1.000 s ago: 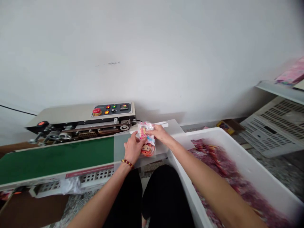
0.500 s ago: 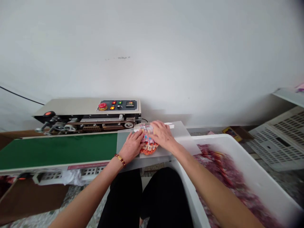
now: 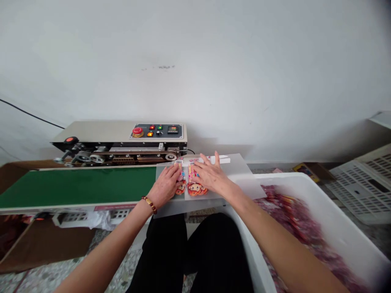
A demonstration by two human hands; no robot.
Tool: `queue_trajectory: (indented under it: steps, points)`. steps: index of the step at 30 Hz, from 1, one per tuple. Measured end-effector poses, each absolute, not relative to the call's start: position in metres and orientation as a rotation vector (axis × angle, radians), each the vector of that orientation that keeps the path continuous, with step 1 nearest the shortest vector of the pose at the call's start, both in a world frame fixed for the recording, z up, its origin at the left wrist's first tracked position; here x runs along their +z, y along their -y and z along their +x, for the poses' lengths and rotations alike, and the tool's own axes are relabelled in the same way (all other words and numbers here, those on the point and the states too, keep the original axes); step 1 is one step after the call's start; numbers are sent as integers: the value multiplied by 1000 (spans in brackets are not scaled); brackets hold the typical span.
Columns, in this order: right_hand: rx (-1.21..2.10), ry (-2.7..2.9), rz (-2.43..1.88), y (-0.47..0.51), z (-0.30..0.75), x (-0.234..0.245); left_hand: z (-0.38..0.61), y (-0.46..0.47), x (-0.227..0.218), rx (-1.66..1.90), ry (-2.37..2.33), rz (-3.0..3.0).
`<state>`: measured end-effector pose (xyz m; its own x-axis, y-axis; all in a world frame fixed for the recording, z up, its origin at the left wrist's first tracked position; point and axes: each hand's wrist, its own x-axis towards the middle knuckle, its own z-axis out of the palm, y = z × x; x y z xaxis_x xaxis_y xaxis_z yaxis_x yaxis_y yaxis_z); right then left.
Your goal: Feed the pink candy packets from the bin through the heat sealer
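Several flat, clear packets printed with an orange-haired cartoon figure lie on a translucent plastic sheet (image 3: 238, 179). My left hand (image 3: 165, 185) is on the left packet (image 3: 181, 188), its fingers close together over the upper part and the thumb at its edge. A gap separates this packet from the overlapping right packets (image 3: 197, 189). Over those rests my right hand (image 3: 210, 174), fingers spread and partly covering the print. White strips (image 3: 224, 160) lie just beyond the right fingertips.
A band sealing machine (image 3: 122, 134) with lit buttons and a red stop knob (image 3: 138, 132) stands against the wall. Its green conveyor belt (image 3: 82, 187) runs left. At right, a white foam box (image 3: 305, 181) holds many pinkish packets (image 3: 293, 219). Crates (image 3: 363, 187) stand beyond it.
The packets were bunched together between both hands. Now one has come apart to the left under my left hand, and the right fingers are spread wider. The camera view has shifted slightly.
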<state>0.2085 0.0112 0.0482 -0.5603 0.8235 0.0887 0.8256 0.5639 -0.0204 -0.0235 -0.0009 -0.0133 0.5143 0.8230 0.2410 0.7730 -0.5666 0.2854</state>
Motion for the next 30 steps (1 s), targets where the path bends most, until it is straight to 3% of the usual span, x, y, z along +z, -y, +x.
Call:
queue_trajectory:
  steps: [10,18,23,26,30]
  points:
    - [82,2704,-1494,-11,205,42,-70,0,-8,519,-1403,2590]
    - [84,2752,-1391,-15,189,42,-148,11,1,439,-1908,2454]
    - [78,2693,-1362,-18,173,36,-71,11,5,671,-1558,2534]
    - [64,2670,-1381,-15,178,37,-18,6,0,648,-1322,2541]
    - [28,2673,-1486,-7,200,42,-8,0,-11,606,-1347,2543]
